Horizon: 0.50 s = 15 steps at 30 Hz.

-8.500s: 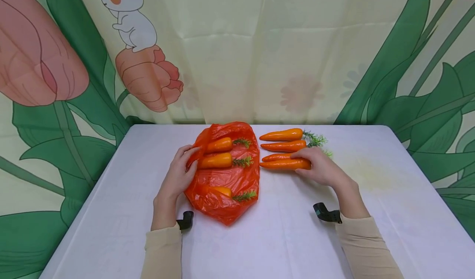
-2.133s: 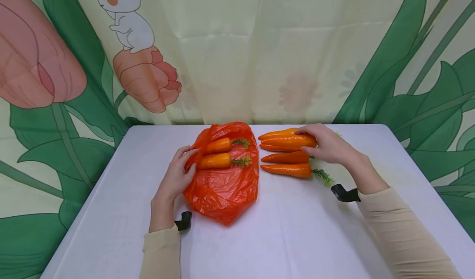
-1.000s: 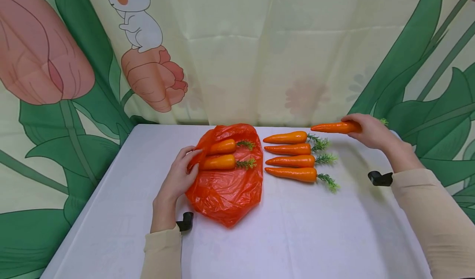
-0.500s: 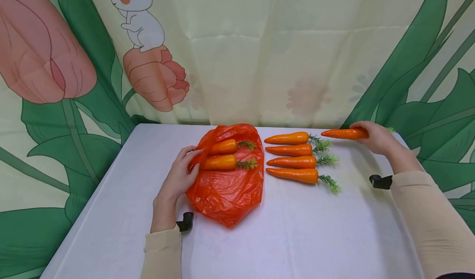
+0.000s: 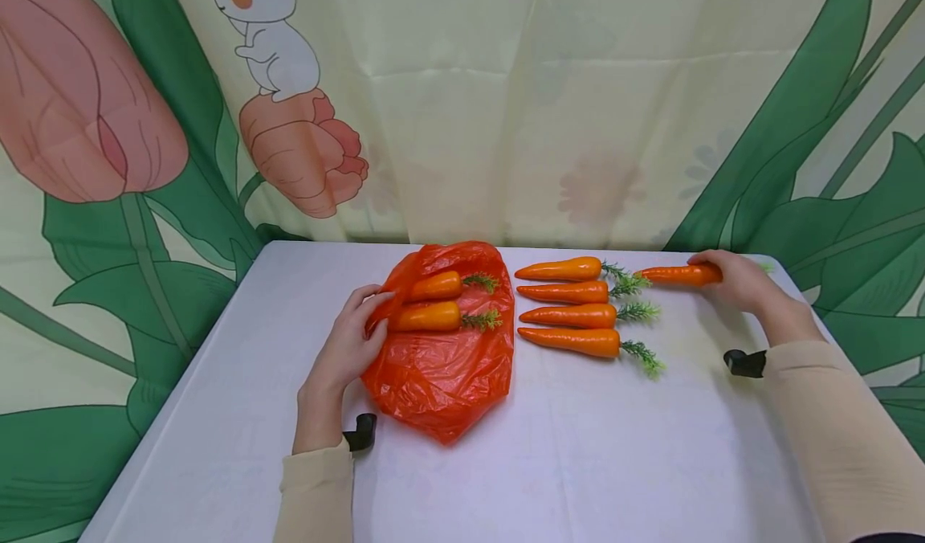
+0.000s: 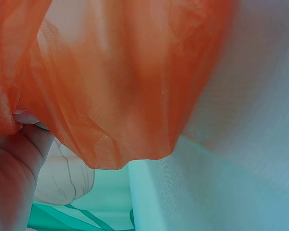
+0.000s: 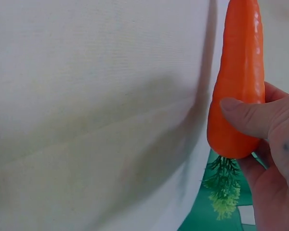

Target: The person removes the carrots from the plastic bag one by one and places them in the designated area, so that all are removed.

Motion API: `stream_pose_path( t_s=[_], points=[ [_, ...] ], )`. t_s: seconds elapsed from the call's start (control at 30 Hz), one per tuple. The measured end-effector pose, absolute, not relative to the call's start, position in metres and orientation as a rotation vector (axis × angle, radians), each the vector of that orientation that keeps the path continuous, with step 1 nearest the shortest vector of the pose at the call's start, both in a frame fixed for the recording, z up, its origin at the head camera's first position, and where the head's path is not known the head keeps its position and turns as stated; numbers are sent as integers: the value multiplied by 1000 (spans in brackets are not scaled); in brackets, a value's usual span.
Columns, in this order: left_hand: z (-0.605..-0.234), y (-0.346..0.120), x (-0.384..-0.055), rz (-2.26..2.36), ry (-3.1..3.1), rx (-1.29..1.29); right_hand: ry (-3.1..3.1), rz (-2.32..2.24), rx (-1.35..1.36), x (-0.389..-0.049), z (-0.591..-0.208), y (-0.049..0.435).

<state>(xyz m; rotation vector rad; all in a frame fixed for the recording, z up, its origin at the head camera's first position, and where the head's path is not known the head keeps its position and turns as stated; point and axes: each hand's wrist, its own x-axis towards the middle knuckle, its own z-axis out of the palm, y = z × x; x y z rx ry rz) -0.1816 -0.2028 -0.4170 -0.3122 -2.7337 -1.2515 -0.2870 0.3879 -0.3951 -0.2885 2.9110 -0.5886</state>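
Observation:
The left hand (image 5: 350,334) grips the left edge of a red plastic bag (image 5: 441,382), and in the left wrist view the thumb presses against the bag's film. Two orange carrots (image 5: 426,316) with green tops lie in the bag's opening, their tips hidden under the film. At the table's back right, the right hand (image 5: 740,282) holds another carrot (image 5: 679,275) by its thick end, tip pointing left. The right wrist view shows the thumb across this carrot (image 7: 238,72), its leafy top hanging below. Whether it touches the table is unclear.
Several carrots (image 5: 567,315) lie in a row right of the bag, tips leftward. They rest on a white-covered table (image 5: 578,463). A printed curtain (image 5: 462,125) hangs behind the table's back edge.
One carrot has left the bag's lower part since the oldest frame. The right hand has carried a carrot from over the row to the right, then lowered it. The left hand stays put.

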Motion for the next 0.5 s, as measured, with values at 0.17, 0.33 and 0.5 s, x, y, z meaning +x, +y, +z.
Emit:
stream_pose_path(
  t_s=[0.17, 0.33, 0.5],
  points=[
    [-418, -202, -182, -1247, -2724, -321, 2898, -581, -285, -288, -400, 389],
    [-419, -202, -182, -1247, -2723, -320, 2893, -588, -274, -287, -405, 390],
    [-418, -202, -183, -1242, -2711, -343, 2897, -584, -288, -287, -406, 390]
  ],
)
